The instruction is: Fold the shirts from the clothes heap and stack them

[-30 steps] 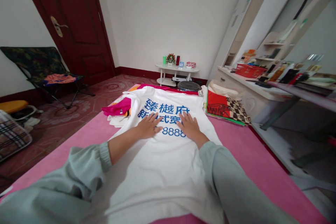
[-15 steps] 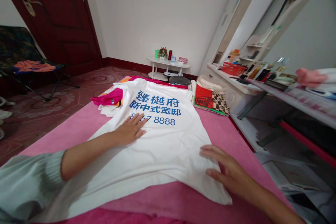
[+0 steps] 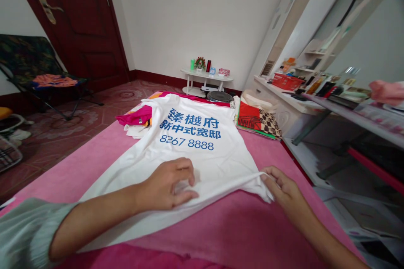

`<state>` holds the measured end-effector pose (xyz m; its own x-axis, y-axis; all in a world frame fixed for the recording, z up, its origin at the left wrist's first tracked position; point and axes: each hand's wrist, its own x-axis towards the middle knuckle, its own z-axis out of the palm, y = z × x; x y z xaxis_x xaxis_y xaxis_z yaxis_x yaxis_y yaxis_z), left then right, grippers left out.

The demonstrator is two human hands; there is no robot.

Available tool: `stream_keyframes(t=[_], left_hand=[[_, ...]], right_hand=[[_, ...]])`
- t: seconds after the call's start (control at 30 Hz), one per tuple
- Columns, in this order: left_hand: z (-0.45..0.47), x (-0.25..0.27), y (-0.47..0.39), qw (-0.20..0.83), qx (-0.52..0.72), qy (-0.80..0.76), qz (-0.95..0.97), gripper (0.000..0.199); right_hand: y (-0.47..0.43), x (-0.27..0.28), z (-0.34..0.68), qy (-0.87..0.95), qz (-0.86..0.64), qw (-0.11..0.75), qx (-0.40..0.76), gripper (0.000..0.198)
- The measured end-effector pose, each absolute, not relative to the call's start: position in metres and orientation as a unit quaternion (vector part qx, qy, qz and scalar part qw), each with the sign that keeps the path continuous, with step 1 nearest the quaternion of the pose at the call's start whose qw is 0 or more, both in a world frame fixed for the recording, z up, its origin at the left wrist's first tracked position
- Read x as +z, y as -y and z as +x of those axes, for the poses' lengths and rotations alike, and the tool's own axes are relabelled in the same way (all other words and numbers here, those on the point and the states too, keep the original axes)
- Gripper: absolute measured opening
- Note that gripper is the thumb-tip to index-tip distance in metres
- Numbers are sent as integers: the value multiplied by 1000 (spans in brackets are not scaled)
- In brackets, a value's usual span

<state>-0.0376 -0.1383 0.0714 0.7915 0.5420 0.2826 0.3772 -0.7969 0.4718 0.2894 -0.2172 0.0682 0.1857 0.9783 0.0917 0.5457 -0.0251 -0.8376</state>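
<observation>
A white T-shirt point(image 3: 214, 164) with blue printed characters and digits lies spread on a pink bed cover point(image 3: 240, 222). My right hand point(image 3: 282, 187) pinches the shirt's lower right edge between thumb and fingers, and the cloth there is lifted and drawn into a ridge. Over the lower middle of the shirt is my left hand point(image 3: 173, 183), its fingers curved and a gap showing between thumb and fingertips; no cloth is gripped in it that I can see.
Pink and orange clothes point(image 3: 135, 119) lie under and beside the shirt's far left side. Folded clothes point(image 3: 257, 119) are stacked at the far right. Beyond the bed stands a small white table point(image 3: 206, 75). A dressing table with a red basket point(image 3: 287, 81) borders the right side; a folding chair point(image 3: 41, 75) is at left.
My right hand has taken hold of the shirt's lower right edge and raised it. My left hand has slid from the printed digits toward me, its fingers now curled. The view has shifted slightly left.
</observation>
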Motion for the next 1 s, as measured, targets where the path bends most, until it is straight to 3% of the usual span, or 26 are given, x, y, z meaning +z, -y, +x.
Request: stream_keyframes(t=[0.13,0.33,0.43,0.53,0.67,0.77,0.87,1.0], left_hand=[[-27,80,169,140,93,-196,966,38],[-23,77,166,37,31,-200,979,2],[-24,75,164,55,15,-232,971,15],[-23,72,165,71,7,-268,961,27],[-18,71,166,60,19,-274,960,7],[-21,82,162,147,48,-260,953,6],[-30,97,158,336,67,-207,917,19],[-41,101,157,535,15,-187,824,23]], right_hand=[[194,59,288,544,-660,411,316,37],[178,42,306,543,-683,381,306,45],[183,44,315,561,-662,340,362,52],[192,44,317,606,-628,312,375,72],[199,38,315,620,-646,315,315,53],[205,45,313,604,-650,336,316,42],[218,65,316,598,-642,338,339,36],[241,82,331,636,-599,272,403,31]])
